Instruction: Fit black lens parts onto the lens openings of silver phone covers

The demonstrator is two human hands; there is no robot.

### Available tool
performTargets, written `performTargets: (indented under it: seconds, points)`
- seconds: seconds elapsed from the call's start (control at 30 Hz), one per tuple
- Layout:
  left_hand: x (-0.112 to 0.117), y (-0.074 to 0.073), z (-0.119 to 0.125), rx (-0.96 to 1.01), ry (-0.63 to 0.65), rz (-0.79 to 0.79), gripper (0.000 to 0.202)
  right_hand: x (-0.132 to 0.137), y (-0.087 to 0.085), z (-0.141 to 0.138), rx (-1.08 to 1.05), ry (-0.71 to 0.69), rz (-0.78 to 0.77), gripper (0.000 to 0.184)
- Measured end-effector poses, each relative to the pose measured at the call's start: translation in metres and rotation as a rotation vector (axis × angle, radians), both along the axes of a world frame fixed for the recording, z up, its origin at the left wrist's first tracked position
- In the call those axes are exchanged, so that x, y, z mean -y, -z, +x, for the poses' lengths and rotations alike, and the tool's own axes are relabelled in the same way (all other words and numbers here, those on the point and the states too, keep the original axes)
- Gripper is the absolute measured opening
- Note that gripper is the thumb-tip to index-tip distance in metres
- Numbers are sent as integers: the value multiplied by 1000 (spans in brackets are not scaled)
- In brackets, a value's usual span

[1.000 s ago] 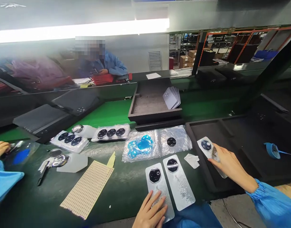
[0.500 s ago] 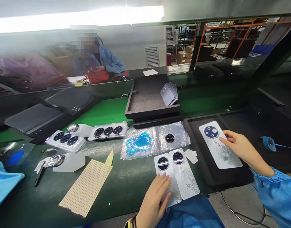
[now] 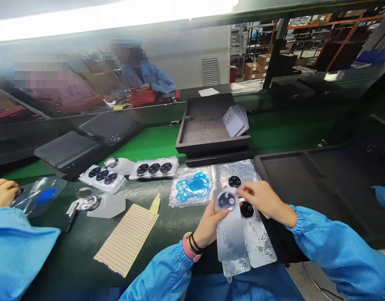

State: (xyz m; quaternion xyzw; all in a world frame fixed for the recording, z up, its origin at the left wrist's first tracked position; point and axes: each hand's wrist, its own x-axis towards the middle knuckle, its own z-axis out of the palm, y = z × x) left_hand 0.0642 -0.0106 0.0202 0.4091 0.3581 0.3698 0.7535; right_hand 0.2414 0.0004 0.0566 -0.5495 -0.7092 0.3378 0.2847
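Note:
My left hand grips a silver phone back panel by its left edge, thumb on the front below the dark octagonal camera plate. At the panel's upper right corner is my right hand, thumb and fingertips pinched together; whatever is between them is too small to make out. Beneath the held panel, two patterned silver panels lie side by side on the table; the right one shows more, while the left one is mostly covered. Just behind them lies a clear bag with a black camera disc.
Bags of black discs, a bag of blue pieces, a sticker sheet and a round metal tin lie leftward. Black trays stand behind and right. A co-worker's hand is at far left.
My right hand has come left from the black tray to the panels in front of me. A panel is now in my left hand, which was resting over the left panel. The view has shifted.

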Motion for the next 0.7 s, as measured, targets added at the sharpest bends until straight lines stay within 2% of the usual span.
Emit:
performTargets:
  seconds: [0.07, 0.13, 0.27, 0.5, 0.7]
  points:
    - [3, 5, -2, -16, 43, 7, 88, -3, -4, 4, 65, 15, 108, 13]
    - [6, 9, -7, -48, 62, 35, 74, -2, -3, 0, 104, -49, 165, 4]
    - [12, 15, -14, -133, 95, 110, 54, 7, 6, -14, 157, -137, 196, 12]
    - [21, 12, -18, -170, 191, 180, 59, 19, 4, -16, 222, -142, 192, 14]
    - [27, 16, -20, -185, 204, 192, 71, 23, 2, -16, 273, -138, 145, 15]
